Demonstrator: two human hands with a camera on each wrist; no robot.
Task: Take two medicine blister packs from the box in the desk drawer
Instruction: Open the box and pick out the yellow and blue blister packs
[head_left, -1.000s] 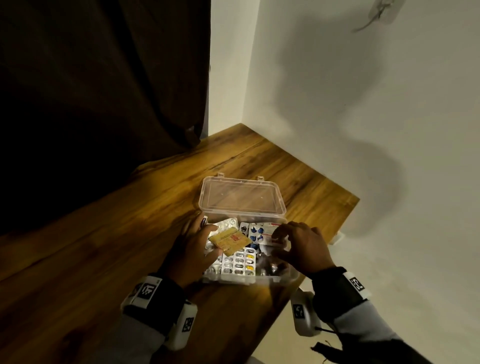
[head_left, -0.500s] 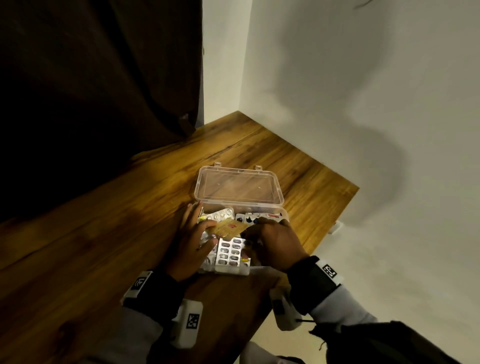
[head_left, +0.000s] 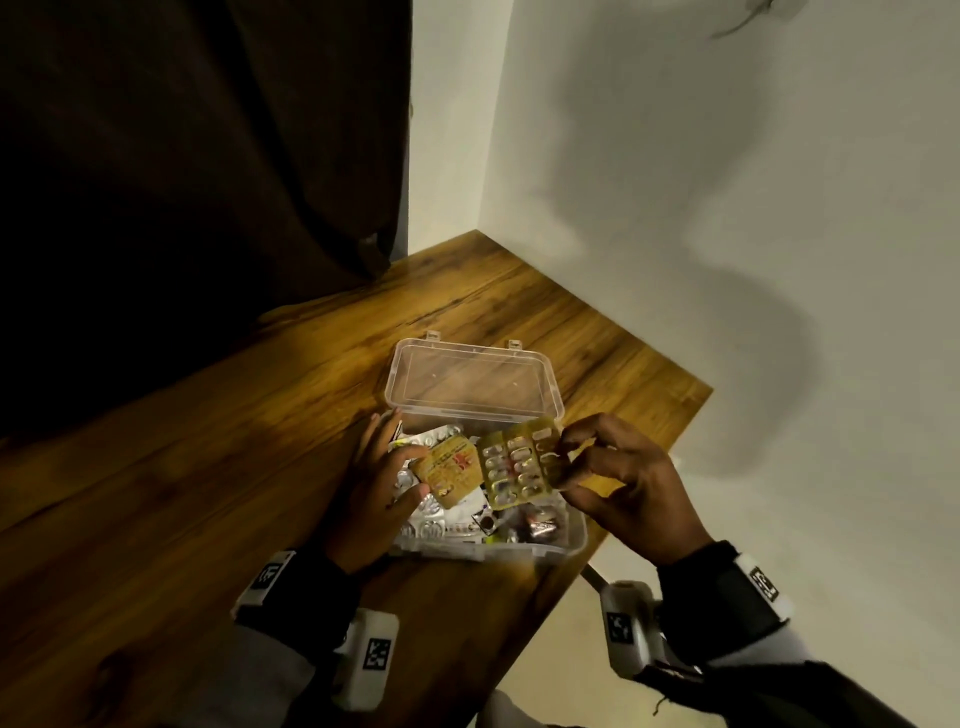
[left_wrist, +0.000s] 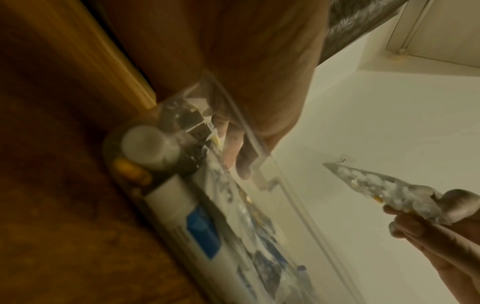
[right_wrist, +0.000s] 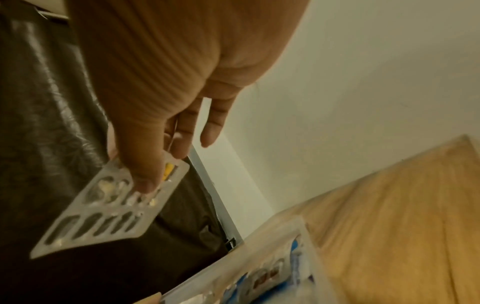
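Note:
A clear plastic box (head_left: 574, 540) stands open on the wooden desk (head_left: 208, 467), its lid (head_left: 472, 384) lying back. Several blister packs and small medicine items lie inside. My left hand (head_left: 384, 483) rests over the box's left side and pinches a gold foil blister pack (head_left: 452, 470) between thumb and fingers. My right hand (head_left: 597, 467) holds a capsule blister pack (head_left: 519, 467) by its right edge, lifted above the box. In the right wrist view the thumb presses on this capsule pack (right_wrist: 103, 211). The left wrist view shows the same pack (left_wrist: 376, 183) edge-on, and the box wall (left_wrist: 233, 205).
The box sits near the desk's front right corner, with the desk edge (head_left: 639, 499) just to its right and a white wall (head_left: 727, 208) beyond. A dark curtain (head_left: 182, 156) hangs at the back left. A white bottle (left_wrist: 150, 144) lies in the box.
My right hand, down among the packs half a second ago, has come up out of the box holding the capsule blister pack. My left hand keeps the gold pack.

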